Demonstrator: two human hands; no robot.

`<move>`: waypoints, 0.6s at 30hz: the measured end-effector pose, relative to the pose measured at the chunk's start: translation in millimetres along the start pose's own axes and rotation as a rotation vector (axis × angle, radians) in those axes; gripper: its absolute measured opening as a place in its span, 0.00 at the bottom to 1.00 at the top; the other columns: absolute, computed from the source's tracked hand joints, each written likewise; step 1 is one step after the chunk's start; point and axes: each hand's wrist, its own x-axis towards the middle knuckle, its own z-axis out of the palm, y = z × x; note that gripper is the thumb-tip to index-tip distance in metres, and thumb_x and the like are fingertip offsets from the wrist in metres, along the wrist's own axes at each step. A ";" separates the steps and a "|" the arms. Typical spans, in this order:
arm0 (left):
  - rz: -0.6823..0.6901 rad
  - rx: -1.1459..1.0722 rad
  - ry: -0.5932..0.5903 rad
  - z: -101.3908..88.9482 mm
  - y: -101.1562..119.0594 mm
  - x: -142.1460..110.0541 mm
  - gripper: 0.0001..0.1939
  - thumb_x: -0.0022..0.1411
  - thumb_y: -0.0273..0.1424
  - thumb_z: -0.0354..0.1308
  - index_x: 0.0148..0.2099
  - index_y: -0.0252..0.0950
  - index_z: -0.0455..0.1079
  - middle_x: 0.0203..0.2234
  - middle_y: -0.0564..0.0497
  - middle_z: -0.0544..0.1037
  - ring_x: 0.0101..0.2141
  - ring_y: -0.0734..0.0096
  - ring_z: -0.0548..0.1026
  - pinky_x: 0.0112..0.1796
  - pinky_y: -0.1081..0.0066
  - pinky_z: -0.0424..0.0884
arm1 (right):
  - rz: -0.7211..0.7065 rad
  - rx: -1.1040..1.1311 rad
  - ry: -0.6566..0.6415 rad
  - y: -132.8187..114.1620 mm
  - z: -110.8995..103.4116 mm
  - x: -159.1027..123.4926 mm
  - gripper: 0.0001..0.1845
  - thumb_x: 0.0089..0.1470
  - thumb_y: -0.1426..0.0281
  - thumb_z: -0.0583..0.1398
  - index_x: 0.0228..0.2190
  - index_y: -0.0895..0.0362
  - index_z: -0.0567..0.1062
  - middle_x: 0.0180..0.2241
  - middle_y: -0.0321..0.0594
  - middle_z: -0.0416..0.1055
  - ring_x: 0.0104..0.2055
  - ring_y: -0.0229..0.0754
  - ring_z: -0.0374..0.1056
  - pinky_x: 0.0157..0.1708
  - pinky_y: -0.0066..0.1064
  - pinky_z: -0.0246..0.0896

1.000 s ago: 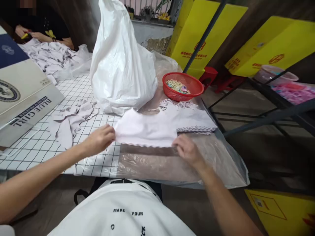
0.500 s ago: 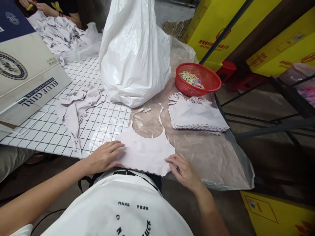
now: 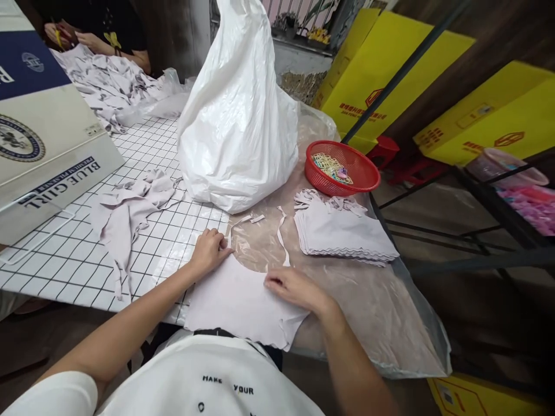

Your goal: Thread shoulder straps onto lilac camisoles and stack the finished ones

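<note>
A pale lilac halter-shaped fabric piece with two thin straps lies at the table's front edge, its scalloped lower edge toward me. My left hand is closed at its upper left corner, thumb and fingers at the base of the left strap. On the other side of the curved neckline, my right hand has its fingers curled in at the upper right edge; the fingertips are partly hidden. The right strap stretches away from me. Farther right is a neat stack of similar pieces.
A large white plastic bag stands behind the piece. Beside it is a red basket holding rubber-band-like loops. Loose fabric lies left, near a cardboard box. Another person's hands work at a fabric heap.
Both hands have moved from the sides of the fabric piece up to its top corners by the straps, and their fingers have closed. The camera view has tilted up slightly.
</note>
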 end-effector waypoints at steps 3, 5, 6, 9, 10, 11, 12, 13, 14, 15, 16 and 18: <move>0.046 -0.038 0.087 6.2 -6.6 -7.9 0.11 0.59 0.36 0.64 0.29 0.37 0.68 0.30 0.48 0.72 0.35 0.61 0.68 0.37 0.62 0.65 | 0.021 -0.078 -0.119 11.4 13.1 -11.8 0.06 0.53 0.72 0.60 0.28 0.55 0.78 0.27 0.38 0.76 0.30 0.40 0.68 0.32 0.29 0.59; 0.078 -0.043 0.137 9.4 -10.2 -12.0 0.11 0.60 0.37 0.63 0.30 0.38 0.68 0.31 0.48 0.73 0.36 0.60 0.68 0.37 0.62 0.65 | -0.016 -0.037 -0.115 21.3 17.2 -35.6 0.06 0.52 0.71 0.60 0.29 0.55 0.78 0.27 0.39 0.76 0.31 0.41 0.69 0.34 0.30 0.61; 0.089 -0.043 0.153 10.8 -11.3 -13.1 0.11 0.61 0.37 0.63 0.30 0.38 0.68 0.31 0.48 0.73 0.36 0.60 0.68 0.37 0.62 0.65 | -0.016 -0.005 -0.129 26.2 17.1 -50.3 0.06 0.52 0.70 0.60 0.28 0.54 0.78 0.27 0.38 0.76 0.31 0.41 0.69 0.34 0.30 0.61; 0.102 -0.042 0.180 13.6 -12.5 -13.8 0.10 0.61 0.38 0.63 0.32 0.38 0.68 0.32 0.48 0.73 0.36 0.59 0.68 0.37 0.61 0.65 | 0.186 0.054 -0.236 38.0 9.7 -93.5 0.08 0.51 0.70 0.60 0.21 0.54 0.76 0.22 0.37 0.73 0.25 0.39 0.65 0.26 0.29 0.57; 0.104 -0.042 0.184 14.2 -12.4 -13.6 0.10 0.61 0.38 0.63 0.33 0.38 0.69 0.32 0.48 0.73 0.37 0.59 0.69 0.37 0.61 0.65 | 0.281 0.049 -0.254 40.1 5.4 -103.7 0.10 0.51 0.71 0.60 0.20 0.54 0.76 0.20 0.36 0.71 0.23 0.39 0.63 0.23 0.30 0.54; 0.106 -0.042 0.188 14.5 -12.1 -13.3 0.10 0.61 0.38 0.63 0.34 0.38 0.69 0.33 0.47 0.73 0.37 0.59 0.69 0.37 0.61 0.65 | 0.356 0.031 -0.244 40.7 0.7 -109.6 0.11 0.52 0.70 0.60 0.20 0.54 0.75 0.19 0.36 0.70 0.21 0.38 0.61 0.21 0.30 0.52; 0.107 -0.042 0.189 14.6 -11.8 -13.1 0.10 0.61 0.38 0.63 0.34 0.38 0.69 0.33 0.47 0.73 0.37 0.58 0.69 0.37 0.61 0.65 | 0.392 0.002 -0.201 39.3 -4.0 -109.7 0.12 0.54 0.69 0.59 0.20 0.54 0.75 0.18 0.36 0.69 0.21 0.39 0.61 0.21 0.30 0.51; 0.107 -0.044 0.188 14.6 -11.5 -13.0 0.10 0.61 0.38 0.63 0.34 0.38 0.68 0.33 0.47 0.73 0.37 0.58 0.69 0.37 0.61 0.65 | 0.382 -0.040 -0.127 35.9 -8.2 -103.3 0.13 0.56 0.68 0.57 0.21 0.54 0.75 0.19 0.36 0.69 0.22 0.39 0.61 0.22 0.31 0.53; 0.104 -0.047 0.187 14.4 -11.2 -12.8 0.10 0.60 0.38 0.63 0.33 0.38 0.68 0.32 0.48 0.73 0.37 0.59 0.69 0.37 0.61 0.65 | 0.333 -0.093 -0.029 30.3 -11.4 -89.8 0.14 0.59 0.68 0.56 0.23 0.54 0.76 0.21 0.37 0.70 0.24 0.40 0.63 0.24 0.32 0.55; 0.098 -0.050 0.186 14.1 -10.8 -12.6 0.10 0.60 0.37 0.63 0.32 0.38 0.67 0.32 0.48 0.73 0.36 0.59 0.69 0.37 0.61 0.65 | 0.253 -0.151 0.080 22.7 -13.4 -69.4 0.14 0.60 0.68 0.55 0.26 0.55 0.76 0.24 0.39 0.72 0.27 0.42 0.65 0.28 0.33 0.59; 0.088 -0.051 0.185 13.8 -10.6 -12.3 0.11 0.60 0.36 0.64 0.32 0.38 0.66 0.32 0.48 0.73 0.37 0.59 0.69 0.37 0.61 0.64 | 0.158 -0.213 0.180 13.5 -14.0 -43.0 0.12 0.60 0.70 0.55 0.29 0.56 0.77 0.29 0.42 0.73 0.32 0.44 0.67 0.34 0.35 0.62; 0.070 -0.048 0.176 13.1 -10.2 -11.5 0.12 0.59 0.35 0.65 0.31 0.38 0.65 0.31 0.48 0.72 0.36 0.59 0.69 0.37 0.62 0.64 | -0.036 -0.320 0.334 -6.8 -12.7 21.0 0.13 0.61 0.75 0.54 0.41 0.55 0.78 0.40 0.47 0.74 0.44 0.48 0.67 0.44 0.38 0.62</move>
